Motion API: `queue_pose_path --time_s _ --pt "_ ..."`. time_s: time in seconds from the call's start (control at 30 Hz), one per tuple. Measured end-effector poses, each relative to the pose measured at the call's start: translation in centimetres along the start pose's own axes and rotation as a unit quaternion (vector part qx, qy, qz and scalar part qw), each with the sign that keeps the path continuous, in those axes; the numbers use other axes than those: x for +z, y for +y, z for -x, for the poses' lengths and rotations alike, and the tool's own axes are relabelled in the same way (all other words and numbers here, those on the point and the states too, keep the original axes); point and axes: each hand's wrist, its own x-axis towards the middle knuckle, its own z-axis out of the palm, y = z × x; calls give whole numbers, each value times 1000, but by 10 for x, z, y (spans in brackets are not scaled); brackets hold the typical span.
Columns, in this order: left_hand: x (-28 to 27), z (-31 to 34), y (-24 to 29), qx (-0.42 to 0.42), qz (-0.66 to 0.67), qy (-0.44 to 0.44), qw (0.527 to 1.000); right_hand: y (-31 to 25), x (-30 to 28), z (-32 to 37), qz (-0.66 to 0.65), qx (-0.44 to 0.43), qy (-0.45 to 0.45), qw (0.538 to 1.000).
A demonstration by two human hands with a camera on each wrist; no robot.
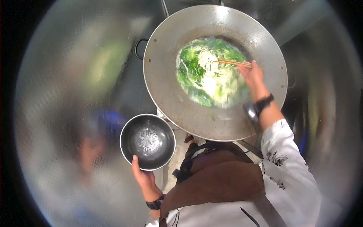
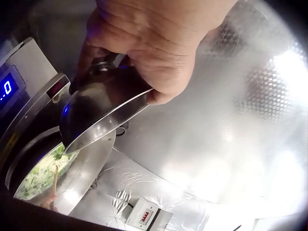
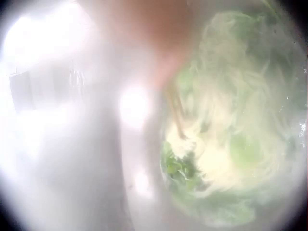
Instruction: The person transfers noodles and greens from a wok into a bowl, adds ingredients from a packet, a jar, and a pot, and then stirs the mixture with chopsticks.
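Observation:
My left hand (image 1: 143, 178) holds a dark metal bowl (image 1: 132, 142) by its near side, the thumb over the light rim. In the left wrist view the hand's fingers reach around the outside of the bowl (image 2: 98, 108). A pair of wooden chopsticks (image 1: 229, 62) is pinched in my right hand (image 1: 252, 75), above a large wok (image 1: 162, 81). Their tips meet pale noodles (image 1: 207, 60) lying among green leafy vegetables (image 1: 189, 62) in liquid. In the right wrist view the right hand (image 3: 161, 29) is blurred, with the chopsticks (image 3: 176, 111) pointing down into the noodles.
A loop handle (image 1: 139, 49) sticks out from the wok's left side. Textured shiny metal (image 1: 56, 178) spreads left of the bowl. The left wrist view shows a blue lit display (image 2: 6, 88) and a white box (image 2: 144, 215) with red marks. Steam hazes the right wrist view.

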Motion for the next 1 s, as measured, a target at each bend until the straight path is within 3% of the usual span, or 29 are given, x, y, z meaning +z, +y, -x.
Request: queue_pose_path --time_s 0.13,0.23,0.33,0.43,0.5,0.67,0.77,1.0 --pt "-8 -3 -4 3 0 18 1000 -17 -13 -9 -64 -60 26 996" --pt "-13 -7 -5 -4 -29 -1 1000 -35 -17 -11 -8 -118 -48 992" --pt "-12 -6 -4 -3 -26 -8 1000 -76 -19 9 196 -165 -63 965" --pt "-6 -3 -3 5 -18 6 1000 -101 -34 -4 262 -159 -79 948" --pt "-8 -5 -4 7 -30 -2 1000 -105 -38 -25 237 -118 -101 959" --pt "-11 -6 -6 18 -30 -16 999 -81 -25 -74 245 -28 -155 957" --pt "-20 -10 -12 16 -29 -24 999 -58 7 -58 180 -26 -101 978" --pt "-10 -4 -9 -3 -33 -15 999 -31 9 -56 52 32 -76 995"
